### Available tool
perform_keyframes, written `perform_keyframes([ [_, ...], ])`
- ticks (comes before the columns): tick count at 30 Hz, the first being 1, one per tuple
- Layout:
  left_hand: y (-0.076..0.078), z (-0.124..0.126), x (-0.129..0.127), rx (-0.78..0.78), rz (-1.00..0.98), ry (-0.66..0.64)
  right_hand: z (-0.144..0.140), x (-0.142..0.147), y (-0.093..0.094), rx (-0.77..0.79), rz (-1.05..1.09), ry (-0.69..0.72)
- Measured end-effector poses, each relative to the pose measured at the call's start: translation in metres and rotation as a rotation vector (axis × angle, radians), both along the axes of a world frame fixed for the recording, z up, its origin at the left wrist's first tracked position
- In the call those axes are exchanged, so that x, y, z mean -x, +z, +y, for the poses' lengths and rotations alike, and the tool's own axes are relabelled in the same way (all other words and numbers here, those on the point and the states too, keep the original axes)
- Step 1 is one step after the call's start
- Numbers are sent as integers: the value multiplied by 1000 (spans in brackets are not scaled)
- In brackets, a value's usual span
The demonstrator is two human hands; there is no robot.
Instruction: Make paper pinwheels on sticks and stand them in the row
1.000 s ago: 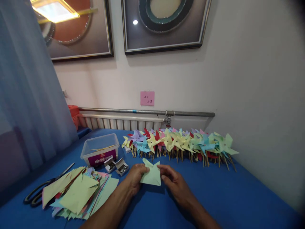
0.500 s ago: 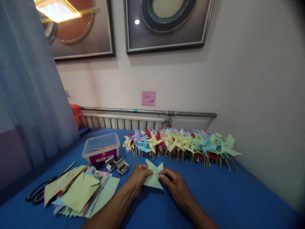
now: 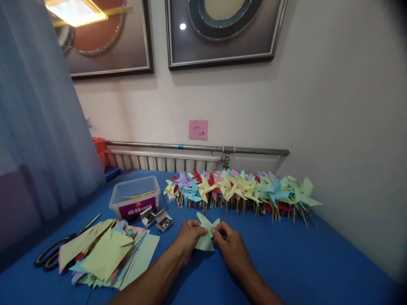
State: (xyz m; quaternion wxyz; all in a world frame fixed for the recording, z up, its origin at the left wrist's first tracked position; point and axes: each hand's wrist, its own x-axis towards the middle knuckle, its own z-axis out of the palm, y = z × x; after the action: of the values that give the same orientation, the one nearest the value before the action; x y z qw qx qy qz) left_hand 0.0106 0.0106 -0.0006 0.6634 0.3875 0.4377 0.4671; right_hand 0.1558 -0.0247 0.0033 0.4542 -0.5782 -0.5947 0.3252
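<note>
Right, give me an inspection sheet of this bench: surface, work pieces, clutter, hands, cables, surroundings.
Surface: blue table cover, flat, runs to the wall.
Job's things: light green paper piece, partly folded, points sticking up, held between both hands.
Clutter: pile of cut coloured paper; black-handled scissors left of it; clear plastic tub with thin sticks inside; two small open boxes of metal pins; row of finished pinwheels along the back.
Hands: left hand and right hand both pinch the paper.
Cables: nothing seen.
Surroundings: radiator and metal pipe, pink note, two framed pictures, curtain at left.
</note>
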Motion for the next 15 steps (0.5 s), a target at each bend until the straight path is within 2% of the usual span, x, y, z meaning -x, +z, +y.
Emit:
perform_keyframes([
  [15,-2,1,-2,-17,63,11,4,5,1,33,-89,-131],
])
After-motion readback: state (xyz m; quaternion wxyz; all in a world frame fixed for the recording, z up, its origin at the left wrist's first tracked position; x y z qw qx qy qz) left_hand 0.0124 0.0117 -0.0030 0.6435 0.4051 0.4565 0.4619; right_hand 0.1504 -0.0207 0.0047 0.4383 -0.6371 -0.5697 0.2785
